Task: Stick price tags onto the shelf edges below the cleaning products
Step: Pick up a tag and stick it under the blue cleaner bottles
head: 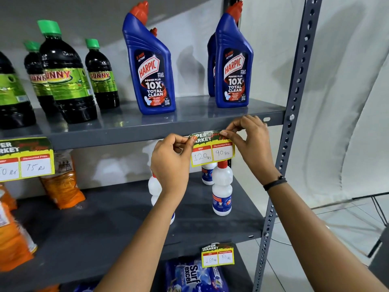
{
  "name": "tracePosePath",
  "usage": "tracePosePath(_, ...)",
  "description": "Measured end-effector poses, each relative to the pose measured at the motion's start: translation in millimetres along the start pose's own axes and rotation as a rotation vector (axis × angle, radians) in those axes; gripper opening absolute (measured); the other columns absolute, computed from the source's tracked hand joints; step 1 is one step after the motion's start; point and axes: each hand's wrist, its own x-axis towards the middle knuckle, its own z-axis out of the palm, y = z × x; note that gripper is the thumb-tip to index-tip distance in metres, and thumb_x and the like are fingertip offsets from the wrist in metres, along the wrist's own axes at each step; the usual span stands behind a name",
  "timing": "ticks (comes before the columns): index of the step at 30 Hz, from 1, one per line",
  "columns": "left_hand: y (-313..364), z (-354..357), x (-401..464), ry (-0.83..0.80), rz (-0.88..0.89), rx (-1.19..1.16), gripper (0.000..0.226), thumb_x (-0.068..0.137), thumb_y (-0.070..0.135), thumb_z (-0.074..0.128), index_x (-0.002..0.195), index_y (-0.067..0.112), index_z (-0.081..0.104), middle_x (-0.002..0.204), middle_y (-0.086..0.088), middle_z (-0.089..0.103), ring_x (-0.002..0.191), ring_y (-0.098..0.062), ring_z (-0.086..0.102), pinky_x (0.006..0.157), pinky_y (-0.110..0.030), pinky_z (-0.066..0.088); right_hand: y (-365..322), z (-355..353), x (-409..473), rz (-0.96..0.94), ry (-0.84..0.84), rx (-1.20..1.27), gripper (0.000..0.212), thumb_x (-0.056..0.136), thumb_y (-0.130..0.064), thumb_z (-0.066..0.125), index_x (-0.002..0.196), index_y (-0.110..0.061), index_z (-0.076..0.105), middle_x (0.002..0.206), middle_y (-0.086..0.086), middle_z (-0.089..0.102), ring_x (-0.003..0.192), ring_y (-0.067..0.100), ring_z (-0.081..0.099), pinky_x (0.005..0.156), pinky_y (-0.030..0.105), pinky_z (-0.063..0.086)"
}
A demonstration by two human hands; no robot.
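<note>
Head view: left hand point(168, 163) and right hand point(251, 144) each pinch the tag's point(212, 151) top corners against the shelf edge point(126, 135).

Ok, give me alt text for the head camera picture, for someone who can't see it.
Two hands, left and right, press a price tag reading 120 and 90 rupees onto the grey shelf edge below blue toilet cleaner bottles. Dark bottles with green caps stand further left, and white bottles stand on the shelf below.
</note>
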Motion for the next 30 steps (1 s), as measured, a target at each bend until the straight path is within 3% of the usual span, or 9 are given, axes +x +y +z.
tracePosePath(6, 4, -1, 1, 0.006, 0.034, -0.013, 0.023, 0.081, 0.034, 0.07, 0.071, 0.014, 0.062, 0.07, -0.002, 0.07, 0.068, -0.02, 0.063, 0.059, -0.04, 0.052, -2, -2, 1, 0.038, 0.011, 0.077, 0.013, 0.082, -0.026, 0.068, 0.079, -0.015, 0.061, 0.081, -0.008, 0.058, 0.081, 0.012, 0.051, 0.079, 0.05, 0.048)
tracePosePath(11, 14, -2, 7, 0.043, 0.036, -0.017, 0.023, 0.081, 0.036, 0.069, 0.07, 0.017, 0.062, 0.069, 0.0, 0.069, 0.068, -0.021, 0.062, 0.058, -0.041, 0.051, -9, -4, 7, 0.104, 0.071, 0.164, 0.013, 0.081, -0.024, 0.07, 0.075, -0.024, 0.058, 0.076, -0.009, 0.06, 0.077, 0.015, 0.057, 0.071, 0.034, 0.051)
tracePosePath(15, 22, -1, 14, 0.061, 0.064, 0.045, 0.024, 0.081, 0.038, 0.068, 0.071, 0.017, 0.063, 0.07, 0.001, 0.07, 0.07, -0.018, 0.063, 0.055, -0.036, 0.05, -10, -1, 12, 0.155, 0.099, 0.188, 0.012, 0.082, -0.024, 0.069, 0.079, -0.014, 0.063, 0.081, 0.003, 0.067, 0.079, 0.023, 0.061, 0.069, 0.032, 0.051)
tracePosePath(21, 22, 3, 18, 0.07, 0.107, 0.17, 0.024, 0.082, 0.038, 0.066, 0.071, 0.016, 0.063, 0.072, 0.002, 0.071, 0.07, -0.015, 0.062, 0.049, -0.019, 0.031, -11, 2, 14, 0.153, 0.128, 0.119, 0.014, 0.082, -0.027, 0.069, 0.078, -0.016, 0.063, 0.081, 0.002, 0.068, 0.077, 0.02, 0.059, 0.07, 0.042, 0.054)
tracePosePath(24, 22, 5, 17, 0.091, 0.169, 0.231, 0.024, 0.082, 0.036, 0.066, 0.071, 0.015, 0.06, 0.072, 0.001, 0.07, 0.069, -0.008, 0.054, 0.048, -0.012, 0.022, -11, 3, 15, 0.149, 0.149, 0.102, 0.013, 0.081, -0.028, 0.07, 0.078, -0.018, 0.062, 0.08, -0.002, 0.065, 0.075, 0.016, 0.058, 0.068, 0.039, 0.054)
tracePosePath(28, 25, 7, 16, 0.114, 0.204, 0.311, 0.022, 0.079, 0.035, 0.069, 0.077, 0.017, 0.058, 0.077, 0.001, 0.067, 0.073, -0.012, 0.052, 0.049, -0.017, 0.022, -10, 4, 14, 0.143, 0.177, 0.101, 0.016, 0.08, -0.027, 0.072, 0.082, -0.014, 0.064, 0.089, -0.006, 0.056, 0.073, 0.006, 0.054, 0.066, 0.026, 0.052)
tracePosePath(30, 26, 7, 18, 0.111, 0.237, 0.383, 0.021, 0.077, 0.035, 0.07, 0.086, 0.019, 0.06, 0.086, -0.002, 0.065, 0.081, -0.021, 0.055, 0.059, -0.025, 0.029, -10, 5, 14, 0.137, 0.175, 0.07, 0.019, 0.08, -0.028, 0.072, 0.089, -0.013, 0.066, 0.097, -0.001, 0.057, 0.076, 0.006, 0.053, 0.068, 0.025, 0.052)
